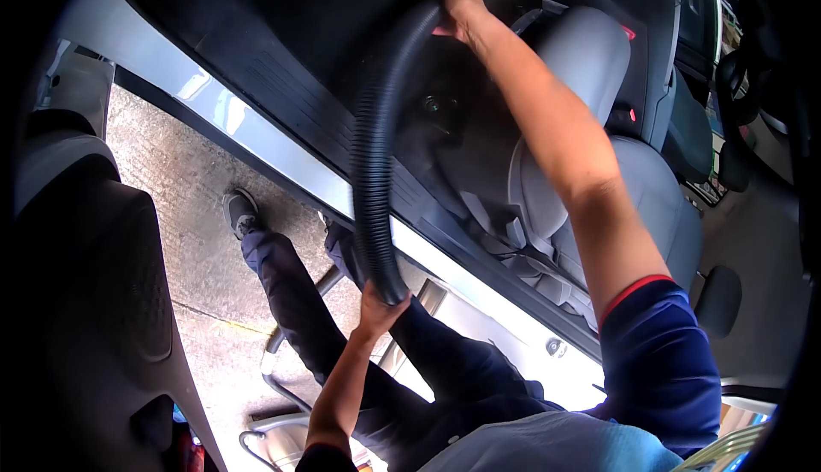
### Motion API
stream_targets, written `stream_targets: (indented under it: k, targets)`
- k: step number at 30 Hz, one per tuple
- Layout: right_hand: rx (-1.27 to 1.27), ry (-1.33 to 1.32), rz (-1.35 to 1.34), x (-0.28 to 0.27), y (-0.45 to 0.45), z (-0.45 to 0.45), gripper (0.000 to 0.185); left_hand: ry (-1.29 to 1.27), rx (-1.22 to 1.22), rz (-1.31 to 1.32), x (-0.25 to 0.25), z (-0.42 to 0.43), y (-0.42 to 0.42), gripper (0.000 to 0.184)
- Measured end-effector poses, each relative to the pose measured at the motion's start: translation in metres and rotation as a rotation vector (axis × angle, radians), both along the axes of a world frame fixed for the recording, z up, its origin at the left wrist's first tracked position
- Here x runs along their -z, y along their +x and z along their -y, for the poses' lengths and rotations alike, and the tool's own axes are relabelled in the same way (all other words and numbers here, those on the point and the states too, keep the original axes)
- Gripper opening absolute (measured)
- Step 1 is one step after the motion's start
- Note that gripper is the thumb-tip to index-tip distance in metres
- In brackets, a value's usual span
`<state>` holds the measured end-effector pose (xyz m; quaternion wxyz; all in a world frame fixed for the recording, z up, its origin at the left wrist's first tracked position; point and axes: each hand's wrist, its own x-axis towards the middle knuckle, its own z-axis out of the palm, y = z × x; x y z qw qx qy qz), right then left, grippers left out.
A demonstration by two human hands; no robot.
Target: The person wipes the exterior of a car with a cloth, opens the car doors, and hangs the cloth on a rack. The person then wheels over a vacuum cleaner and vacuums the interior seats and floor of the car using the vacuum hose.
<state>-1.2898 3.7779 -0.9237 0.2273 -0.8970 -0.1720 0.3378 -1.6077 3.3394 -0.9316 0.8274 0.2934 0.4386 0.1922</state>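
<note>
A black ribbed vacuum hose (373, 164) bends in a long arc through the car's open doorway. My right hand (462, 12) reaches into the dark footwell, fingers closed around the hose near its far end; whatever lies past that hand is hidden in shadow. Lower down, just outside the door sill (248, 121), my left hand (382, 309) is wrapped round the hose's nearer part. A grey car seat (573, 61) is right beside my right forearm.
The open car door (94, 301) stands at the left, above the concrete floor (197, 275). More hose (272, 341) runs along the floor behind my legs. Seat belt buckles (515, 233) show beside the seats, and a second grey seat (641, 207) is nearer.
</note>
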Motion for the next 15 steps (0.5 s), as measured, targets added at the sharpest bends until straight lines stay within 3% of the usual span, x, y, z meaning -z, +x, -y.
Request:
stream_targets:
  k: [1, 2, 5, 6, 7, 8, 9, 11, 13, 14, 15]
  targets:
    - [-0.060, 0.022, -0.013, 0.009, 0.012, -0.011, 0.088, 0.109, 0.031, 0.018, -0.005, -0.006, 0.009, 0.039]
    - [0.019, -0.007, 0.090, -0.003, -0.007, -0.024, 0.058, 0.216, 0.064, 0.037, -0.012, -0.015, 0.018, 0.041]
    - [-0.310, -0.242, 0.087, 0.013, 0.107, -0.059, 0.041, 0.451, 0.103, -0.079, -0.026, -0.036, 0.037, 0.041]
    - [-0.419, -0.325, 0.087, -0.005, 0.089, -0.062, 0.039, 0.472, 0.093, -0.114, -0.028, -0.039, 0.039, 0.040]
    - [-0.199, -0.401, 0.187, -0.029, 0.073, -0.058, 0.040, 0.481, 0.102, -0.127, -0.026, -0.040, 0.040, 0.040]
    - [-0.207, -0.325, 0.014, 0.004, 0.155, -0.060, 0.032, 0.489, 0.112, -0.139, -0.025, -0.041, 0.040, 0.039]
    - [-0.435, -0.202, 0.013, 0.001, 0.164, -0.045, 0.029, 0.494, 0.125, -0.149, -0.025, -0.040, 0.038, 0.039]
    - [-0.476, -0.091, -0.079, -0.025, 0.128, -0.021, 0.028, 0.490, 0.097, -0.129, -0.024, -0.042, 0.038, 0.037]
    - [-0.297, -0.177, -0.161, -0.075, 0.044, -0.001, 0.034, 0.472, 0.057, -0.088, -0.020, -0.033, 0.036, 0.035]
    - [-0.205, -0.244, -0.219, -0.101, 0.005, 0.009, 0.055, 0.462, 0.023, -0.062, -0.011, -0.021, 0.038, 0.035]
    - [-0.220, -0.226, -0.189, -0.108, -0.015, 0.031, 0.062, 0.452, -0.012, -0.039, -0.005, -0.014, 0.037, 0.034]
